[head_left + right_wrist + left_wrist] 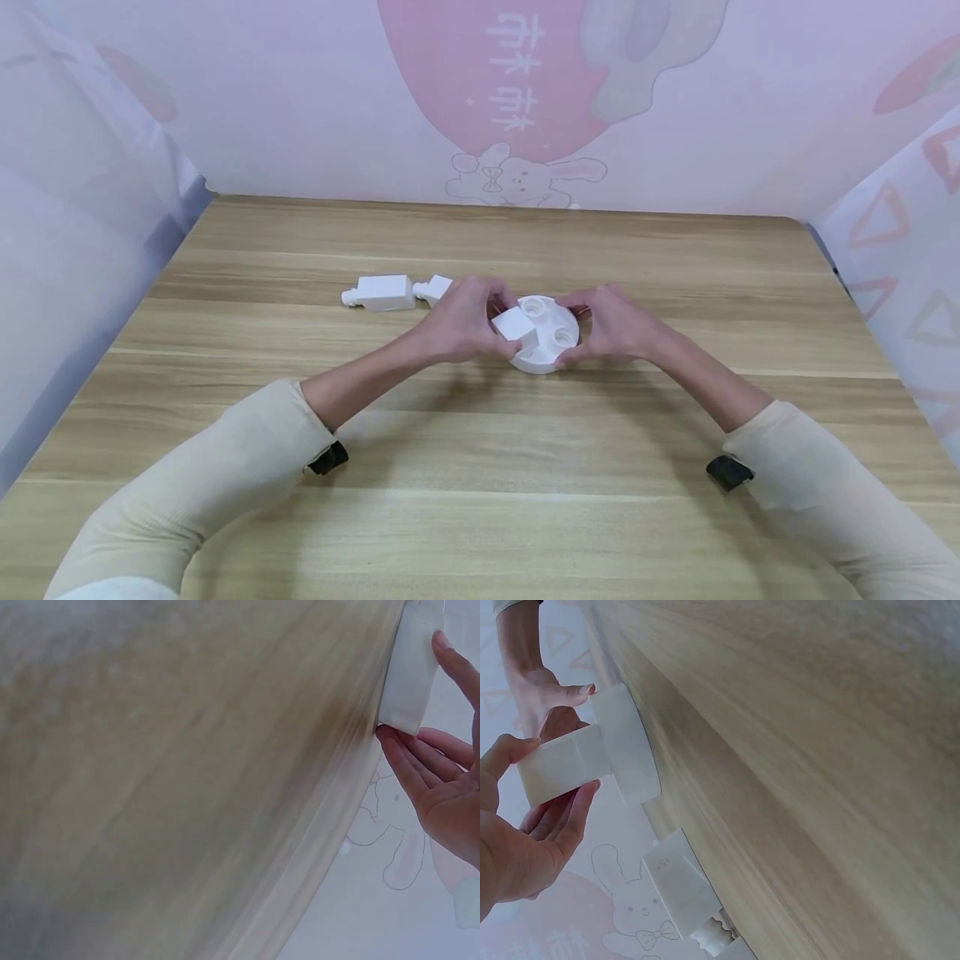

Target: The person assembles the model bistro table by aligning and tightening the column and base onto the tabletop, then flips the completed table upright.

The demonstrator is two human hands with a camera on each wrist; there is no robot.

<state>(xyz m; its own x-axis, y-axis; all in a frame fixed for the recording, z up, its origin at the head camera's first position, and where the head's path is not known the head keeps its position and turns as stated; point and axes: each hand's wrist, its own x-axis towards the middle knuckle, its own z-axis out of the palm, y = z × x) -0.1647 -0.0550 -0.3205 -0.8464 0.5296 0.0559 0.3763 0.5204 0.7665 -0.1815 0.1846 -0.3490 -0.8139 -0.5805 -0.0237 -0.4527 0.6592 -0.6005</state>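
Note:
My left hand (465,323) pinches a white rectangular block (516,323) between thumb and fingers. The block stands upright on a round white disc (537,363), its lower end meeting the disc's top face in the left wrist view. Two round sockets with ring-like rims show in the disc, beside the block. On the opposite side my right hand (615,323) holds the disc by its edge, thumb at the near rim and fingers at the far one. The right wrist view shows the disc's side wall (411,671) close against the table, between that thumb and the fingertips.
Left of the disc lie two more white blocks with threaded ends, one whole block (385,293) and a second block (432,289) partly behind my left hand. The wooden table (480,517) ends at a printed backdrop (300,108), with hanging sheets on both sides.

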